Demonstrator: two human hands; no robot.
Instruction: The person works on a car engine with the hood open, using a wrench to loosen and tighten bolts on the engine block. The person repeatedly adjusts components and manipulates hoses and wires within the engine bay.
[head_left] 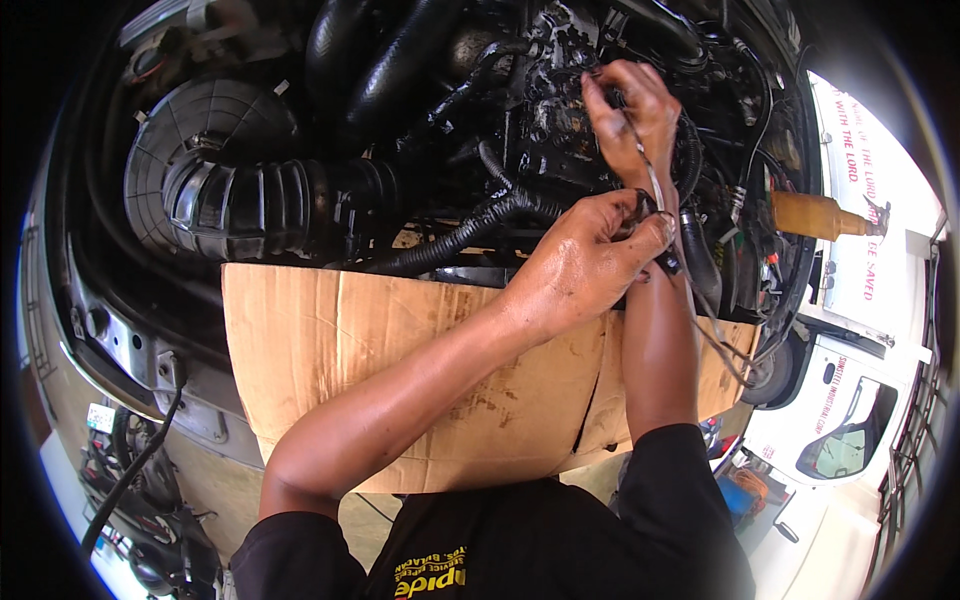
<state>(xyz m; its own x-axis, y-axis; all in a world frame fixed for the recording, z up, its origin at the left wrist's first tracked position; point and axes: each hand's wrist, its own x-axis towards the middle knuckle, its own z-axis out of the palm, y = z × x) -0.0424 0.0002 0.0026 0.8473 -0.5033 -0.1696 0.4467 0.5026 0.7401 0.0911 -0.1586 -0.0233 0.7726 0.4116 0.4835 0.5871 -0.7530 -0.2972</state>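
My left hand (600,245) is closed around a small black piece (668,258) with a thin cable (712,335) beside it, crossing over my right forearm. Higher up, my right hand (635,120) has its fingers curled at the black, oily top of the engine (555,135); what they grip is too small to make out. The cable runs up along that hand and loops down toward the cardboard sheet (330,370), which lies over the front edge of the engine bay under my forearms. Corrugated hoses (450,240) pass just left of my hands.
A round air housing (165,120) with a ribbed duct (260,205) fills the left of the bay. An amber bottle (815,215) lies at the right edge. A white truck (800,410) stands beyond, a motorbike (140,500) at lower left, and a black bar (130,475) runs down left.
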